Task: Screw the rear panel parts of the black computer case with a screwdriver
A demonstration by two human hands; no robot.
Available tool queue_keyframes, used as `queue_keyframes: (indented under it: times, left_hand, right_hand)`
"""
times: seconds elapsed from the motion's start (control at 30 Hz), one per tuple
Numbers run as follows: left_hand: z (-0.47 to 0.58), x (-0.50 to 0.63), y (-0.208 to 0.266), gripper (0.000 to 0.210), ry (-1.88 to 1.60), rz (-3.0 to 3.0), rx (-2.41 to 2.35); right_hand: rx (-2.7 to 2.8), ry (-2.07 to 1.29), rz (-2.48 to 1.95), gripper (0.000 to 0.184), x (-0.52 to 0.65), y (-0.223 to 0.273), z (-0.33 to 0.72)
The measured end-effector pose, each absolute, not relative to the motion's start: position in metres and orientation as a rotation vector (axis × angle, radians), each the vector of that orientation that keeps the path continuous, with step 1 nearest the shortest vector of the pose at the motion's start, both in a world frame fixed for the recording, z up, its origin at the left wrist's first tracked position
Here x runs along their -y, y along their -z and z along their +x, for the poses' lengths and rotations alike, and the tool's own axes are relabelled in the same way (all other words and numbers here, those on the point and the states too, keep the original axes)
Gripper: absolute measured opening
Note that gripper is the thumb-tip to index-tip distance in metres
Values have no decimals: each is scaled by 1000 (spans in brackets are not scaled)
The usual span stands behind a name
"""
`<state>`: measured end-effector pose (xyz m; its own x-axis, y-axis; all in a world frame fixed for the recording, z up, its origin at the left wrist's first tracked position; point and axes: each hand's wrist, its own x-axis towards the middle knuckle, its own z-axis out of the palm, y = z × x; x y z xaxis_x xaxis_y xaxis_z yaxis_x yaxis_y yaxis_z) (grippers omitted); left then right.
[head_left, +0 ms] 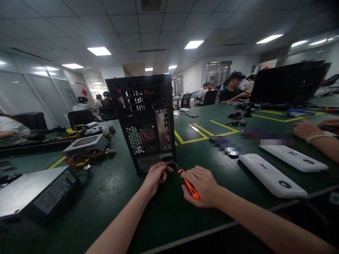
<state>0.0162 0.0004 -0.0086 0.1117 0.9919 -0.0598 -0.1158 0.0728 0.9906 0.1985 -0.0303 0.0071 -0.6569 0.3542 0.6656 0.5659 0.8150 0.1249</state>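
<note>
In the head view, a dark green tabletop (103,197) with yellow tape lines carries everything close by. Toward its left end lie a silver, box-shaped metal power supply (29,190) and, farther back, a grey power supply with a vented top (84,143), beside a tangle of multicoloured wires (87,157). On the right, nearer the front edge, lie two long, rounded white plastic devices (272,174) (293,158); another person's hand (304,130) rests beyond them. A tall black metal computer tower (144,120) stands mid-tabletop, hiding part of the surface behind it.

Both forearms reach in over the front edge. The left hand (157,175) has bent fingers at the tower's bottom right corner; whether they pinch anything small cannot be told. The right hand (200,183) is wrapped around an orange-and-black screwdriver (190,188).

The tower is upright, long axis vertical, its perforated back turned toward the front edge. The screwdriver slants, its thin shaft pointing leftward and away from that edge, tip close to the tower's bottom right corner.
</note>
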Motion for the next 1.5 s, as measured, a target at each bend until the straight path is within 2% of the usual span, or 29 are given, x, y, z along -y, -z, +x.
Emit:
queue_keyframes:
  times: [0.17,0.37,0.57,0.83,1.07,1.3,1.5]
  left_hand:
    - [17,-1,10,34,-1128,1169,-1112]
    - [17,-1,10,32,-1144,1165,-1110]
    - [18,0,10,30,-1166,1161,-1098]
    - [19,0,8,31,-1168,1152,-1094]
    - [19,0,10,30,-1186,1152,-1080]
    - [18,0,10,31,-1182,1141,-1081]
    - [20,2,7,32,-1179,1138,-1095]
  right_hand:
    - [2423,466,-605,12,30,-10,197]
    - [2324,343,-748,26,32,-8,196]
    - [2363,391,-653,12,33,-9,198]
    - [2264,331,-761,20,35,-10,195]
    - [2356,426,-693,8,36,-9,196]
    - [2296,244,-871,25,40,-12,195]
    - [2425,321,-753,9,40,-12,196]
